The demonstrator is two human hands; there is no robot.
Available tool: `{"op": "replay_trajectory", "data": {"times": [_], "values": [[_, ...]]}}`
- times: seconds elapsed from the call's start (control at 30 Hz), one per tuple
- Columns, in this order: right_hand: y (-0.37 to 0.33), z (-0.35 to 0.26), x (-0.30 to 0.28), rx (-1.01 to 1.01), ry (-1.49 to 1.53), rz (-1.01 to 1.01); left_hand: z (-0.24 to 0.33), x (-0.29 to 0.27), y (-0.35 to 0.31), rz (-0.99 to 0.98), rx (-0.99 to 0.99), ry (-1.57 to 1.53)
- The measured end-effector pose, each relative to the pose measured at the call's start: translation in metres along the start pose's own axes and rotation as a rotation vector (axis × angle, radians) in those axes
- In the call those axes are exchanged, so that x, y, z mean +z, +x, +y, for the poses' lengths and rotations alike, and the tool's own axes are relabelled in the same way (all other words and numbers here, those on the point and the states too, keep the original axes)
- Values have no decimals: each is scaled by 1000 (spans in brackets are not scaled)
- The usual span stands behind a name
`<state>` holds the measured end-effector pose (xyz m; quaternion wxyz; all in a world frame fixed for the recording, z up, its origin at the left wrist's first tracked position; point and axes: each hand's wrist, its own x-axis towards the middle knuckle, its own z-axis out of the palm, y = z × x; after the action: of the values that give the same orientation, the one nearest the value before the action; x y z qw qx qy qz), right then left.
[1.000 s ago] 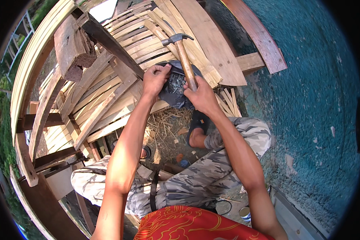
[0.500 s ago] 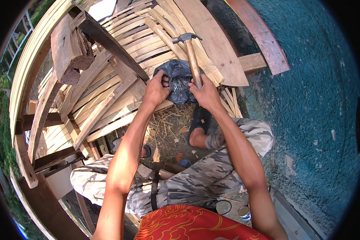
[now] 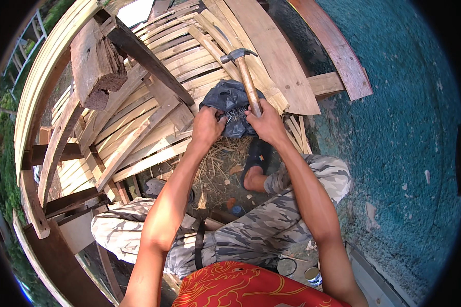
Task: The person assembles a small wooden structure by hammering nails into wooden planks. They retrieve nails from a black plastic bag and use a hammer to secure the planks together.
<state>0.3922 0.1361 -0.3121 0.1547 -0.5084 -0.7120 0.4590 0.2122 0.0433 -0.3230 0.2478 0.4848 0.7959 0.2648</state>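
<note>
A black plastic bag [image 3: 223,93] with several loose nails [image 3: 235,113] inside hangs between my hands, its mouth facing up. My left hand [image 3: 208,124] is closed at the bag's left edge, the thumb and fingertips bent in toward the nails. My right hand [image 3: 267,123] grips the lower end of a claw hammer's wooden handle [image 3: 248,79] and is against the bag's right edge. The hammer's dark metal head [image 3: 238,55] points up and away from me, above the wooden slats. Whether a nail is pinched in my left fingers is hard to see.
Slatted wood [image 3: 189,61] and loose boards lie ahead. A rough beam end [image 3: 100,87] juts in at the upper left. On the right stands a blue-green wall [image 3: 394,153]. Straw-like scraps [image 3: 215,163] cover the ground by my feet, and a small can [image 3: 312,276] sits low right.
My left hand has shifted right and its fingers have moved in over the bag's opening, bunching it narrower. The hammer stays in my right hand, nearly where it was.
</note>
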Motion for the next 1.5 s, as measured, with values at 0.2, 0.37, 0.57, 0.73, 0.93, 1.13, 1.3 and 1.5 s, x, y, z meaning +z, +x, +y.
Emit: {"op": "replay_trajectory", "data": {"times": [0.2,0.37,0.57,0.73,0.93,1.13,1.3,1.5], "values": [[3,3,2,0,17,-35,1,6,1,4,-69,-2],[3,-1,-2,15,7,-47,-7,4,-3,116,30,-20],[2,-5,-4,19,-40,-23,-13,-5,-9,72,-5,-121],[2,-2,-3,14,-6,-58,-14,-3,-10,-4,-179,-371],[2,-4,-4,5,-6,-50,-14,-1,-12,16,-234,-737],[1,-8,-7,27,-33,-60,-13,4,-14,52,-230,-715],[2,-7,-6,30,-47,-55,-11,10,-9,57,-167,-442],[1,-12,-8,-1,-21,-51,-5,6,-1,4,-58,2]]}}
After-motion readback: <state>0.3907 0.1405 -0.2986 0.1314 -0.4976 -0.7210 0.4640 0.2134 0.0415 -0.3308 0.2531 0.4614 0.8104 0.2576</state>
